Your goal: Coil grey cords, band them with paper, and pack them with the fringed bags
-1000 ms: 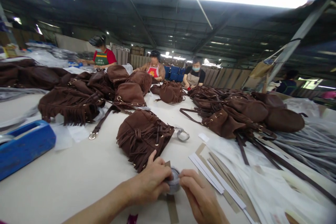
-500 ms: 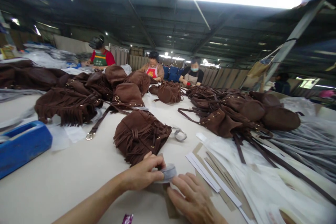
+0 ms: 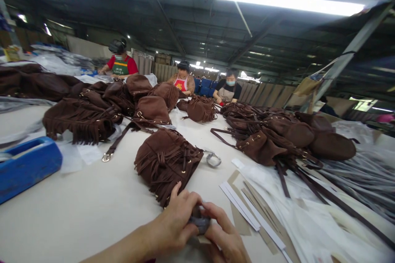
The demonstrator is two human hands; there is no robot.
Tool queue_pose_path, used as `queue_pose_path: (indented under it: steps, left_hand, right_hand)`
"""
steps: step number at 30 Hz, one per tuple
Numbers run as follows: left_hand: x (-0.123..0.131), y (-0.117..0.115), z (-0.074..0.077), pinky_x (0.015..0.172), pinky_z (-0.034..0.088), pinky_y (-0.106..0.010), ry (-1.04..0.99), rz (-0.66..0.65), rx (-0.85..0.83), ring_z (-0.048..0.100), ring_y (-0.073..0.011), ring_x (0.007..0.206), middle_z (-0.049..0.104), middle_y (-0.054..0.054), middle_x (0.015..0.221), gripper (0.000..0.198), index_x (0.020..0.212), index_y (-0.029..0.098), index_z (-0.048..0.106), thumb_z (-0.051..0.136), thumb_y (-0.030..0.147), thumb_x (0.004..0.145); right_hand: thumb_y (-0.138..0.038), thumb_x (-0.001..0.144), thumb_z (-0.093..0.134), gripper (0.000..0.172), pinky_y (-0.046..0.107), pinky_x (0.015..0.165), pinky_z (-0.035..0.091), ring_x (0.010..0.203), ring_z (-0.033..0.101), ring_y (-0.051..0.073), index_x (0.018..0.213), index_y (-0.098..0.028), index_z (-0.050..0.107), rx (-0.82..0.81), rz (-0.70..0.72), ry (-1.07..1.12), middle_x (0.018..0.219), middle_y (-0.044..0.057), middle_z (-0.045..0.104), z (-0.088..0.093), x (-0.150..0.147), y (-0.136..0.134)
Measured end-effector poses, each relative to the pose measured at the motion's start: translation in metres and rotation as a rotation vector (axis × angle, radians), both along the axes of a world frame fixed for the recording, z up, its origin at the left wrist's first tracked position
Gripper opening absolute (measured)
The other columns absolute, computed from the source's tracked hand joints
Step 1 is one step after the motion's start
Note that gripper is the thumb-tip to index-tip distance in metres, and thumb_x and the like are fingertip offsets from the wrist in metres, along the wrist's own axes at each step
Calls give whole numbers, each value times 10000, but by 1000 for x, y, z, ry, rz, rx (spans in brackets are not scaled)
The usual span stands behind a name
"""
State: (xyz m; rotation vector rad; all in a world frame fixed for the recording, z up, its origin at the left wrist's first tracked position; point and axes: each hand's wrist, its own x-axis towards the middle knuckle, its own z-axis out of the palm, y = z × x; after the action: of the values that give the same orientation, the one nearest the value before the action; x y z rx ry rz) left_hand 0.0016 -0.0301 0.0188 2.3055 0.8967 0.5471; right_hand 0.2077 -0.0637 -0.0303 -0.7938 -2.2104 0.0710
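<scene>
Both hands meet just in front of a brown fringed drawstring bag [image 3: 166, 158]. Between them is a small loop wrapped in grey film [image 3: 201, 225], dark in its middle; what lies inside the film I cannot make out. My left hand [image 3: 177, 222] grips its left side, thumb below and fingers above, with one finger raised near the bag's fringe. The fingers of my right hand [image 3: 226, 234] are curled round the right side. A similar film-wrapped ring [image 3: 212, 159] lies on the table at the bag's right.
A blue tape dispenser [image 3: 29, 168] stands at the left. White and tan paper strips [image 3: 240, 205] and white sheets [image 3: 296, 213] lie at the right. Brown bags [image 3: 271, 135] are heaped across the white table [image 3: 92, 197]. Several co-workers [image 3: 228, 88] sit beyond.
My hands have drawn together round the film-wrapped loop, which is turned and more covered. My right hand has moved up to grip it. The view has shifted slightly.
</scene>
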Motion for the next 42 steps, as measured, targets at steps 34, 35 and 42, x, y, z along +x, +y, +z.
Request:
queue_pose_path:
  steps: [34, 35, 42]
  left_hand:
    - [6, 0, -12, 1158, -5, -576, -115, 25, 62, 533, -207, 1116, 617, -41, 1118, 488, 1195, 237, 473, 491, 58, 742]
    - [7, -1, -11, 1159, -13, -565, -115, 37, 46, 540, -204, 1092, 615, -31, 1085, 420, 1136, 235, 506, 522, 83, 745]
    - [12, -6, -9, 1154, -31, -529, -64, 44, 0, 517, -179, 1072, 584, -2, 977, 261, 911, 231, 511, 534, 51, 724]
  right_hand:
    - [-136, 841, 588, 193, 220, 711, 527, 754, 650, 150, 723, -225, 465, -285, -42, 439, 813, -4, 659, 5, -9, 4]
    - [-140, 842, 593, 190, 226, 728, 528, 769, 651, 154, 724, -223, 470, -315, -37, 448, 818, -1, 659, 4, -8, 4]
    - [-241, 848, 651, 103, 242, 719, 547, 755, 662, 172, 773, -212, 587, -382, -123, 490, 795, 20, 686, -5, -11, -5]
